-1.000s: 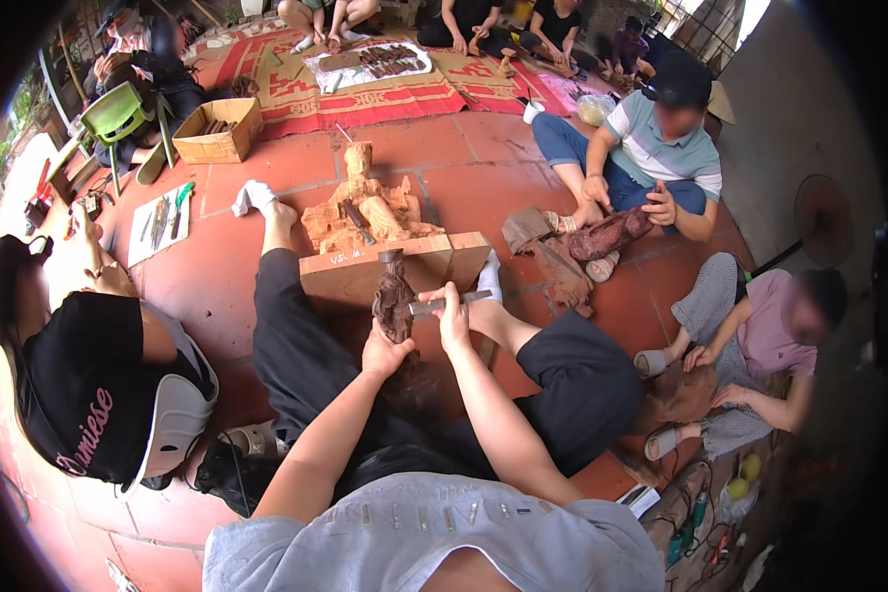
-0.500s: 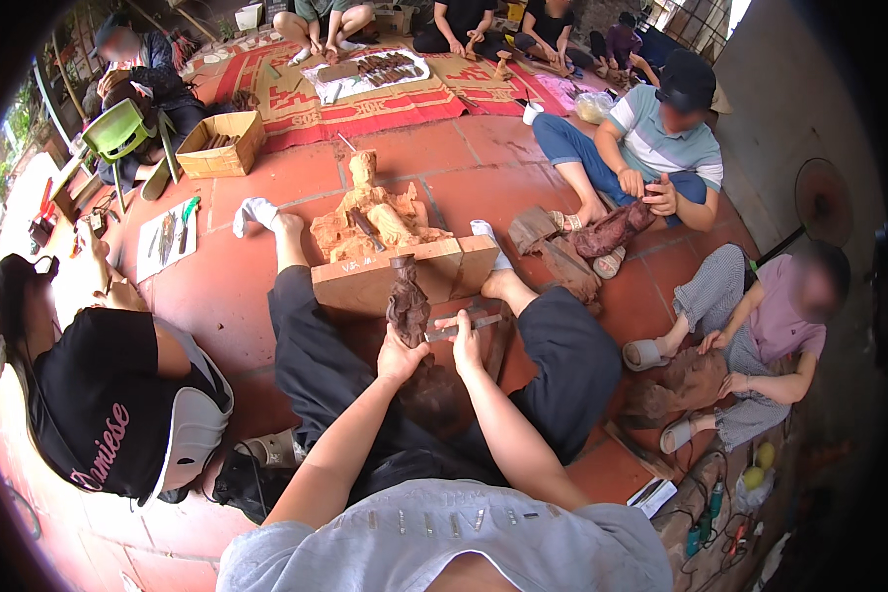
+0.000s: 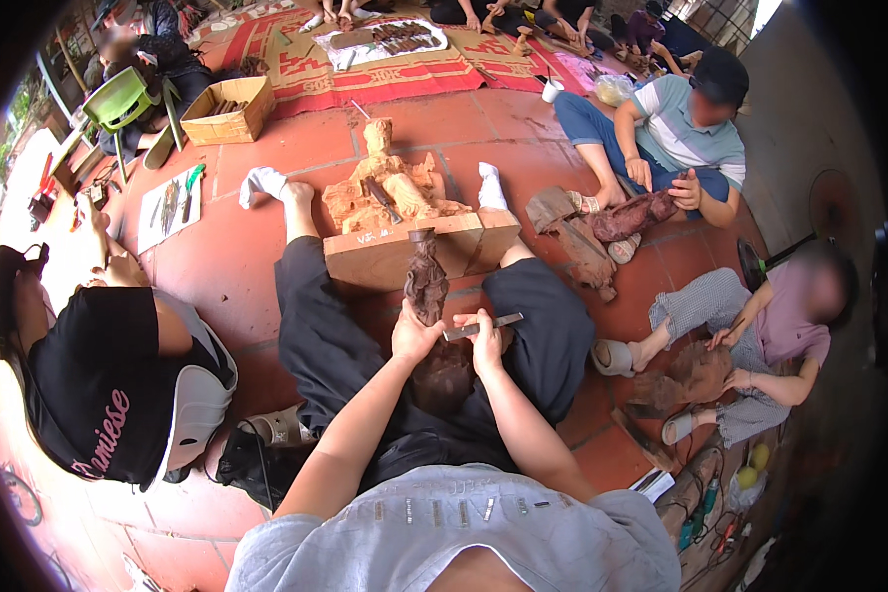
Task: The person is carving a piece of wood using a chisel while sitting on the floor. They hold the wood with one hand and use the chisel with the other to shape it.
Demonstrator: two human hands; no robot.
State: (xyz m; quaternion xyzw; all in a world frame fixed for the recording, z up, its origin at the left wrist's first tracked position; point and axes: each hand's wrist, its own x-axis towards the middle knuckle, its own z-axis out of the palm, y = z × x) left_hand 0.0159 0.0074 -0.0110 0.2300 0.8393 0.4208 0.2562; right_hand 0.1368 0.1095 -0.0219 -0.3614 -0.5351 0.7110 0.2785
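My left hand (image 3: 417, 335) is closed around the lower part of a dark brown carved wooden figurine (image 3: 425, 280), which stands upright between my knees. Just to its right, my right hand (image 3: 484, 345) grips a flat metal carving chisel (image 3: 495, 325). The chisel lies nearly level, its left end close to my left hand's fingers; whether it touches the wood I cannot tell. Below both hands, a dark rounded wooden piece (image 3: 440, 383) sits in shadow between my legs. Beyond the figurine rests a larger pale wood carving of a seated figure (image 3: 401, 185) on a thick block (image 3: 419, 252).
A dark-handled tool (image 3: 382, 199) leans on the pale carving. At left are a box of wood pieces (image 3: 229, 111), tools on a white sheet (image 3: 171, 207) and a seated person (image 3: 109, 380). Two people sit at right with dark carvings (image 3: 633, 216). A red patterned mat (image 3: 326, 77) lies ahead.
The view has shifted slightly. The chisel has turned, its right end now tilted up, while both hands keep their holds. The person at upper right has taken one hand off their carving.
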